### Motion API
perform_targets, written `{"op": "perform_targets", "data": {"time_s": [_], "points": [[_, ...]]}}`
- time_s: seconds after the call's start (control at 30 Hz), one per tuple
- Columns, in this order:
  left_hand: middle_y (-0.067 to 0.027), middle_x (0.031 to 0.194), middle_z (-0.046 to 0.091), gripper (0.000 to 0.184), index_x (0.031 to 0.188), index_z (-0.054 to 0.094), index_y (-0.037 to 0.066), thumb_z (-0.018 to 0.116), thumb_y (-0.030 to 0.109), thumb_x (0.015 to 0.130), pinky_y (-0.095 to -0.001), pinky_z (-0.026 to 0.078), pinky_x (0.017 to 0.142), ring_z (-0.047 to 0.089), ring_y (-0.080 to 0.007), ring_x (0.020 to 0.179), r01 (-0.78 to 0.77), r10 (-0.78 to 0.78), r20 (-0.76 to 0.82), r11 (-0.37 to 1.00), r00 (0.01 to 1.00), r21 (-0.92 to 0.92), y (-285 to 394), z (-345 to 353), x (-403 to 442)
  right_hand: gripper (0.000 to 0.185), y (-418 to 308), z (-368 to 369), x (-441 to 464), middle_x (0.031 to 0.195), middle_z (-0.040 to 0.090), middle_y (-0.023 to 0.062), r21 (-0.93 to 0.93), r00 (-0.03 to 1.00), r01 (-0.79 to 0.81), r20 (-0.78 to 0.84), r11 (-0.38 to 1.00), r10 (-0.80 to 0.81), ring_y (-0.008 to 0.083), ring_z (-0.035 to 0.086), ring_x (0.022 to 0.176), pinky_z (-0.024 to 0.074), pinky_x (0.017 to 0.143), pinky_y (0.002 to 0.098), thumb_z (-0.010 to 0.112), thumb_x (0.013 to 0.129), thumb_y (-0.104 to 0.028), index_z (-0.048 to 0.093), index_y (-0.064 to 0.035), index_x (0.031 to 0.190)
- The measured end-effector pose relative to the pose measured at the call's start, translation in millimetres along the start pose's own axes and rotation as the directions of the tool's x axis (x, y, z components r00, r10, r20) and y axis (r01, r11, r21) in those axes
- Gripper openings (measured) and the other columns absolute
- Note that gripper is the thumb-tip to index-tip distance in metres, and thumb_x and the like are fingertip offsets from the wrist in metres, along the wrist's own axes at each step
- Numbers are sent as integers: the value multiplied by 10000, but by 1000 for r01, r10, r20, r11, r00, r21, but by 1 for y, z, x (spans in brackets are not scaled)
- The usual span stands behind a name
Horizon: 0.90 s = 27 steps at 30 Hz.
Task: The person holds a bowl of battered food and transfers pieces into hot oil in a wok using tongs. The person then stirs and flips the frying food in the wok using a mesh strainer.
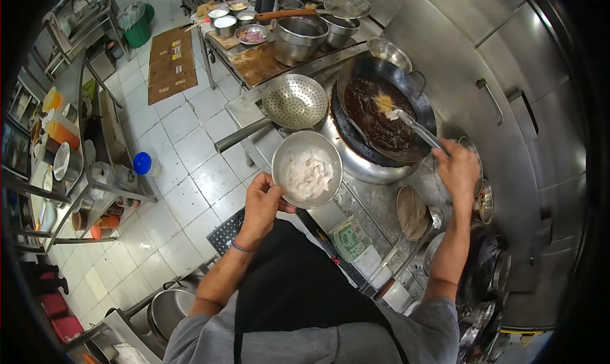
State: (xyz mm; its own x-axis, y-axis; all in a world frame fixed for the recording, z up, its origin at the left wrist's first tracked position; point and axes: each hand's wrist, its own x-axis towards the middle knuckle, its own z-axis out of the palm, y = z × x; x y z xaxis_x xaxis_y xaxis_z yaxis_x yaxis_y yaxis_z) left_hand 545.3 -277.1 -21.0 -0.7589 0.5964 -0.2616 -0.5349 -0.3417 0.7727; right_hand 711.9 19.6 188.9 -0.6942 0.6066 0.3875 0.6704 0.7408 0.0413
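My left hand [259,205] grips the rim of a metal bowl [281,153] that holds pale, coated pieces of food [310,175]. In my right hand [459,168] is a pair of metal tongs [427,135], reaching over the wok [424,108]. Their tips are at a whitish piece near the surface of the dark oil [378,132]. Right beside the tips, a golden, bubbling piece [383,102] floats. Whether the tongs are closed on the whitish piece, I cannot tell. A perforated ladle [294,101] rests left of the wok, just beyond the bowl.
Ahead, a side table carries a deep metal pot [298,43], a wire skimmer [347,6] and several small bowls. Strainers [412,211] and a green-and-white packet [351,238] lie on the counter before me. A shelf [95,173] with bottles stands left, across the tiled floor.
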Motion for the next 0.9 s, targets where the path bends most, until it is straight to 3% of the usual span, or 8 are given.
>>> {"op": "perform_targets", "data": {"time_s": [0.17,0.27,0.37,0.47,0.57,0.67,0.83,0.9], "points": [[-106,843,580,104,889,458,21,552,-24,899,-319,619,484,652,-214,528,-17,17,-2,1000,1000,16,7,3,-5,264,30,67,17,963,718,189,-53,982,-84,164,995,92,394,681,929,521,798,486,723,852,-307,754,-118,1034],[-104,835,591,103,892,463,24,559,-14,904,-312,615,482,658,-210,534,-50,51,-31,998,998,24,15,5,-7,275,19,52,4,976,720,186,21,994,-63,94,998,61,392,684,922,529,797,477,728,845,-279,745,-119,1068],[-81,766,607,114,889,465,38,569,-6,906,-301,607,474,664,-198,530,-116,116,-26,993,993,22,10,8,-7,277,-15,2,-21,984,721,173,282,966,172,141,944,-218,385,690,892,540,778,463,730,833,-237,734,-105,1078],[-70,772,602,126,886,456,38,566,-18,909,-294,610,485,663,-188,537,-151,150,22,988,988,40,11,18,-3,286,-50,-18,-45,939,717,175,290,885,316,252,903,-391,375,688,884,534,783,440,764,793,-182,727,-48,1043],[-69,780,598,137,881,450,39,566,-27,909,-286,610,491,663,-181,538,-165,163,38,984,986,65,14,26,-2,243,-74,-17,-54,918,719,162,174,842,385,336,907,-422,362,693,841,543,739,421,755,796,-157,733,-48,1012],[-78,800,597,139,878,449,39,565,-29,911,-283,610,493,662,-181,536,-189,187,44,980,981,58,13,26,-1,234,-65,-18,-49,918,724,161,251,872,337,279,907,-401,368,694,814,549,718,410,759,789,-149,739,-41,996],[-90,819,598,135,873,449,36,563,-24,913,-284,611,490,659,-184,528,-132,132,6,989,991,68,4,12,8,232,-36,-42,-37,931,728,161,245,964,256,9,935,-266,365,696,819,547,724,415,763,793,-183,749,-62,990],[-119,988,584,132,876,439,25,548,-42,907,-288,620,506,664,-194,559,-89,90,-12,995,996,39,5,10,9,241,-24,-47,-30,937,731,155,192,989,147,-3,970,-149,369,692,857,537,750,438,760,807,-218,755,-80,1005]]}}
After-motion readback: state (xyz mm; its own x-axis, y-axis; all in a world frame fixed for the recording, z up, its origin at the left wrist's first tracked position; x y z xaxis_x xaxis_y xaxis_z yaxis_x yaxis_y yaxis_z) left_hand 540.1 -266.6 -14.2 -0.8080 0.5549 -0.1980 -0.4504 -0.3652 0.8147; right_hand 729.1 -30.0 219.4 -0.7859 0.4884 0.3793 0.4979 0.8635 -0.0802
